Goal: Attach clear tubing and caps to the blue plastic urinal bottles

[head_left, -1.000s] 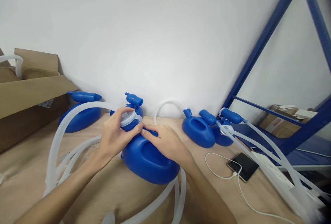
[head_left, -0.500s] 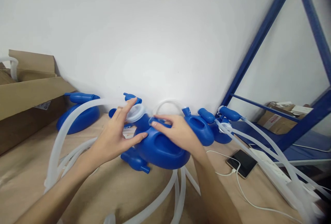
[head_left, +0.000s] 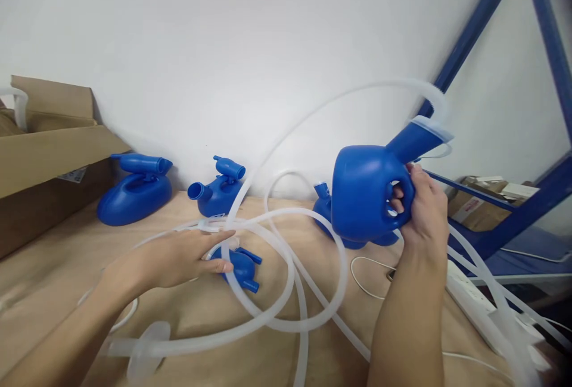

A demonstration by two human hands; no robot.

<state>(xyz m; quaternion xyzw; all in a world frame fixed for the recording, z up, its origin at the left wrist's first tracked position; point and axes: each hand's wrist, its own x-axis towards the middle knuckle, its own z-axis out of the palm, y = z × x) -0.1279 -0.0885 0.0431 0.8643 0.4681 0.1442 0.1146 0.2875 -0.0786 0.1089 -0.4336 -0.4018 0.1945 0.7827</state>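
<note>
Gripping the handle [head_left: 407,196], surely the best hold on a likely light, stiff bottle [head_left: 360,190], the right hand [head_left: 426,202] curls its fingers near the right edge of the worktop [head_left: 250,363] while the left hand [head_left: 179,256] spreads its own.

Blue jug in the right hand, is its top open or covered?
Covered: the blue jug has a whitish cap over its neck, with a pale hose curving from it.

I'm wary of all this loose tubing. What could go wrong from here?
The translucent hose arcs from the cap of the held blue bottle, then crosses in front of the small blue spouted piece; moving the bottle might drag that piece.

Only the right hand holds the bottle, by its handle, so a tug on the hose could tilt it.

Another blue bottle shows behind; lowering the first there might knock it.
</note>
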